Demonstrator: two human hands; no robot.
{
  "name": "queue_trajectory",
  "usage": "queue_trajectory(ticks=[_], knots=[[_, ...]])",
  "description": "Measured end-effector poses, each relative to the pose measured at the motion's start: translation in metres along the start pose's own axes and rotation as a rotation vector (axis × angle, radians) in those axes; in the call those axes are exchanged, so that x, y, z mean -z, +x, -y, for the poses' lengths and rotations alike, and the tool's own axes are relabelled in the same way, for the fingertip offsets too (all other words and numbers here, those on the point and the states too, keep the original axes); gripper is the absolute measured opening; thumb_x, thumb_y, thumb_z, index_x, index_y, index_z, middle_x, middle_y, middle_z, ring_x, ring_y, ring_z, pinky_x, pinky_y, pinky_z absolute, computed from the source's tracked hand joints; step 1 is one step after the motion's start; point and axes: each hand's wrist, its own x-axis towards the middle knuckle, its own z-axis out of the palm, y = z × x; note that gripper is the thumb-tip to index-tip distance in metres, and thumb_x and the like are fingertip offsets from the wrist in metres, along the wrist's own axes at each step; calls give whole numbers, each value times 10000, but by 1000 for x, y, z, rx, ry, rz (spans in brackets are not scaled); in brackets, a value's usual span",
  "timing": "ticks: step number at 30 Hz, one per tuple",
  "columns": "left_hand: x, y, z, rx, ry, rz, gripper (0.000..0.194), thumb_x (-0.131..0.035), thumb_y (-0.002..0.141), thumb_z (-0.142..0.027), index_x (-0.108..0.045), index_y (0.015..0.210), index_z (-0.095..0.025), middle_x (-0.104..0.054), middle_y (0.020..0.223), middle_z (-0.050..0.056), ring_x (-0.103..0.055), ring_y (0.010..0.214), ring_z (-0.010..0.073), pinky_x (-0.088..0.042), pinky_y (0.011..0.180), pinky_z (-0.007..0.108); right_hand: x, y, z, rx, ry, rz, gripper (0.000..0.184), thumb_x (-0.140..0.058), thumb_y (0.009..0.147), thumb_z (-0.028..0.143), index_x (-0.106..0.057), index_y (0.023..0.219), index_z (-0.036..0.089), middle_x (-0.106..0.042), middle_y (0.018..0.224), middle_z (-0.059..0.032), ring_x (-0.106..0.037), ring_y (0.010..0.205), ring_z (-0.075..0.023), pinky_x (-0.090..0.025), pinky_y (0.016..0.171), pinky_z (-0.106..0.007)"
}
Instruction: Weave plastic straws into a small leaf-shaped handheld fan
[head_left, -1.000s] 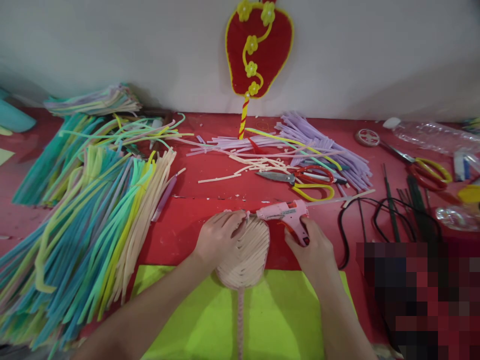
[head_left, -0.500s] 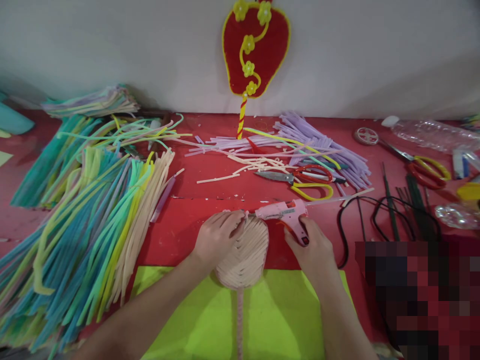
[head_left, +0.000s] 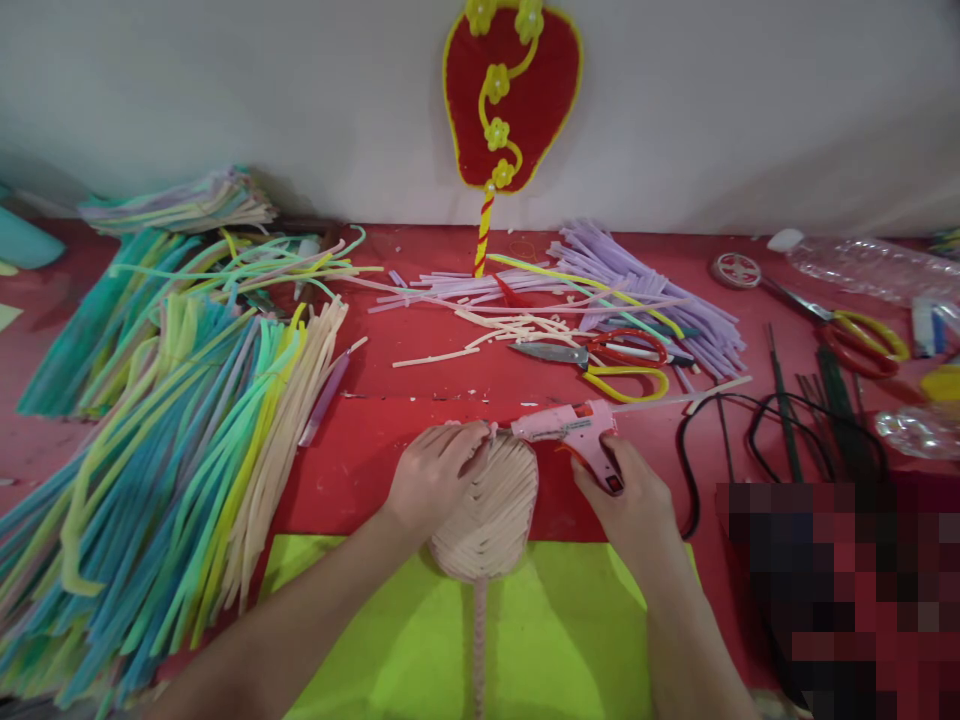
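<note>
A pale pink fan [head_left: 491,510] of pipe cleaners laid in slanting rows lies in front of me, its thin handle pointing toward me. My left hand [head_left: 436,470] rests over the fan's upper left edge, fingers closed on a pink pipe cleaner [head_left: 493,430] along the top rim; most of that strip is hidden under the fingers. My right hand [head_left: 630,485] is wrapped round the grip of a pink hot glue gun [head_left: 577,432]. The gun's nozzle points left, close to the rim and my left fingertips. A clear glue stick [head_left: 652,402] sticks out of its back.
A yellow-green sheet [head_left: 562,640] lies under the fan's lower part. Bundled pipe cleaners [head_left: 172,480] cover the left. Scissors [head_left: 585,358] and purple pipe cleaners [head_left: 652,290] lie beyond the gun. A black cord [head_left: 682,470] loops at right. A red fan [head_left: 514,100] stands against the wall.
Both hands, the glue gun and the fan keep nearly the same positions. My right hand and the gun have shifted very slightly right.
</note>
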Motion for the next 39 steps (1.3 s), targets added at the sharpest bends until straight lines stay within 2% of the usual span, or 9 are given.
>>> queue_trajectory(ticks=[12,18,22,28,39], knots=[[-1,1,-2,-16,7,73,126,-506,815,-202,-579,913,-175,-675,853,27,-609,791,132,-467,735,267,3,1,12,3,-17,-63,292,-527,738,403,-548,926,180,-640,879,-79,-607,715,-179,-486,644,-294],[-2,1,0,-27,28,90,157,-510,816,-227,-589,942,-178,-664,887,36,-574,875,153,-440,778,292,4,1,13,17,-27,-75,283,-527,738,389,-547,927,179,-638,871,-75,-607,712,-179,-488,642,-296],[-1,5,0,21,-24,170,187,-508,818,-260,-588,972,-189,-645,950,39,-534,949,172,-412,840,327,5,1,15,19,-12,-68,272,-521,742,380,-547,927,182,-636,869,-78,-607,719,-187,-491,656,-313],[-1,10,1,124,-154,264,189,-537,799,-280,-581,967,-204,-610,988,33,-517,953,177,-405,856,348,6,2,17,-3,6,-59,266,-519,739,374,-545,924,185,-634,854,-74,-600,705,-185,-488,666,-319],[0,14,5,215,-321,328,128,-535,801,-250,-593,906,-208,-583,972,21,-519,922,153,-423,844,324,8,2,12,-58,-5,6,378,-551,710,456,-544,947,161,-627,851,-76,-576,691,-174,-464,644,-295]])
